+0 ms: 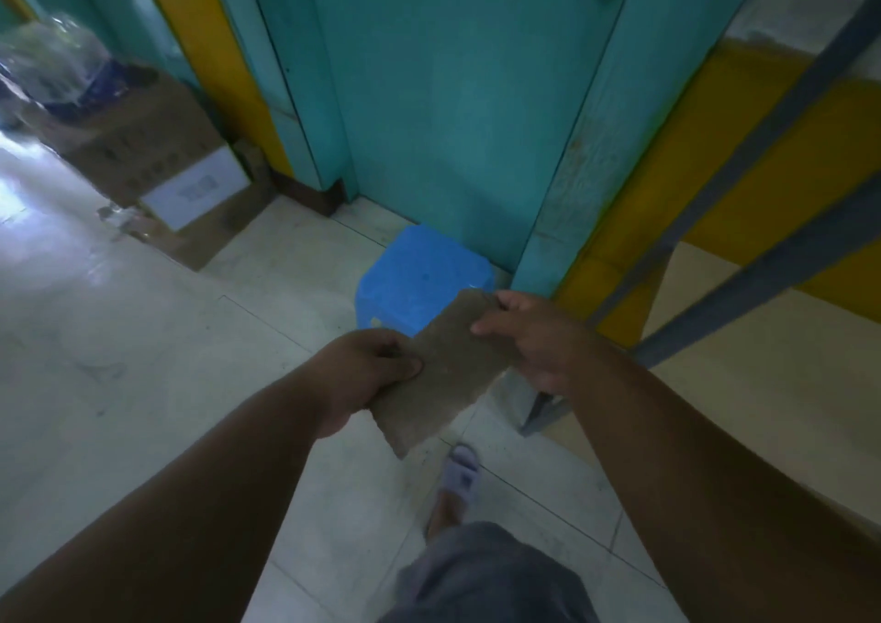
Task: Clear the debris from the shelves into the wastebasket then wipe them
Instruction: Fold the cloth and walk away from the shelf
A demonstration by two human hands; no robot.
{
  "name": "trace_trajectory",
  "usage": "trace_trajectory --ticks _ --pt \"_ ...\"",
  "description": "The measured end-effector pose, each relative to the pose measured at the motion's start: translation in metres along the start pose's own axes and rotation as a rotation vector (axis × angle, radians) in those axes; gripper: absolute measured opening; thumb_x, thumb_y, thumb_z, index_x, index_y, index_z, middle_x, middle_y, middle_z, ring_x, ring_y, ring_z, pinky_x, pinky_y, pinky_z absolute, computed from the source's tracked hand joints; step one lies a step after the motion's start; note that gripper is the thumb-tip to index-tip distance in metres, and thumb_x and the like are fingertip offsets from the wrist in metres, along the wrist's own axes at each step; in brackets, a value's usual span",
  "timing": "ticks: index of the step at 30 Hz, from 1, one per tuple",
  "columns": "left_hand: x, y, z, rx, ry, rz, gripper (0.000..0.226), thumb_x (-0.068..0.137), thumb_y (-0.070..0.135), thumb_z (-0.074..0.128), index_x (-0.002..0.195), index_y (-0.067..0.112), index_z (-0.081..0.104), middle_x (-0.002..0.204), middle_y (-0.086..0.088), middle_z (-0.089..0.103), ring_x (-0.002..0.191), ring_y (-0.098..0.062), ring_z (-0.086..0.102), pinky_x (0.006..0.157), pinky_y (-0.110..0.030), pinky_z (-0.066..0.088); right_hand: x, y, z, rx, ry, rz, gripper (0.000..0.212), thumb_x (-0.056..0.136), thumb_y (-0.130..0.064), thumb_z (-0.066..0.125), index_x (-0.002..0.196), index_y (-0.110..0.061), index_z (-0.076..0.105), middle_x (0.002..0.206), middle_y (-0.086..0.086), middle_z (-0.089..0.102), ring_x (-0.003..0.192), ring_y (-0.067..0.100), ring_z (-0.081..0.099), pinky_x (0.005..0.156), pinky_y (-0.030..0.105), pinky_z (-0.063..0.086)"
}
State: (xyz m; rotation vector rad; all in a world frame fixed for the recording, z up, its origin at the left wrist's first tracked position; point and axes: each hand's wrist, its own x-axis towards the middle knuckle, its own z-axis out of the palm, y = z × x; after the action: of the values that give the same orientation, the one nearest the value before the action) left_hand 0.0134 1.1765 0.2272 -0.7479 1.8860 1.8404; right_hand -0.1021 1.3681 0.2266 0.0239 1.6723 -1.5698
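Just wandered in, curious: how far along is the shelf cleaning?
Nothing shows as done: no wastebasket or cleared debris is in view. In hand: the left hand and right hand both hold a flat brown piece above the blue stool. The shelf at right remains to wipe.

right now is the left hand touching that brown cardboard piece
Touching. The head view shows the left hand pinching the near end of the cardboard piece, thumb on top; the right hand holds the far end.

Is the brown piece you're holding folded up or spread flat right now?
Spread flat. The brown piece is stretched between the left hand and right hand, each pinching one end; no fold shows.
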Motion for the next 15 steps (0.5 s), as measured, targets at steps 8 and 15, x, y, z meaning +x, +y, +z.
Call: trace_trajectory --ticks 8,15 --pt "0.075 0.062 -0.092 0.162 0.053 -0.004 0.016 0.081 -0.002 0.068 0.095 0.005 0.071 0.095 -0.019 0.072 0.078 -0.019 0.068 0.073 -0.03 0.055 0.102 -0.055 0.017 -0.064 0.101 0.024 0.027 0.08 -0.002 0.074 0.102 -0.006 0.059 0.103 0.018 0.064 0.087 0.028 0.063 0.082 0.043 0.052" --pt "0.191 0.062 -0.14 0.148 0.038 -0.032 0.044 0.061 0.022 0.072 0.105 0.026 0.067 0.099 -0.017 0.071 0.091 -0.037 0.069 0.082 -0.053 0.057 0.183 -0.044 0.033 -0.322 0.499 0.018 0.035 0.081 -0.024 0.079 0.104 -0.023 0.053 0.091 -0.005 0.056 0.076 0.003 0.054 0.06 0.019 0.046"
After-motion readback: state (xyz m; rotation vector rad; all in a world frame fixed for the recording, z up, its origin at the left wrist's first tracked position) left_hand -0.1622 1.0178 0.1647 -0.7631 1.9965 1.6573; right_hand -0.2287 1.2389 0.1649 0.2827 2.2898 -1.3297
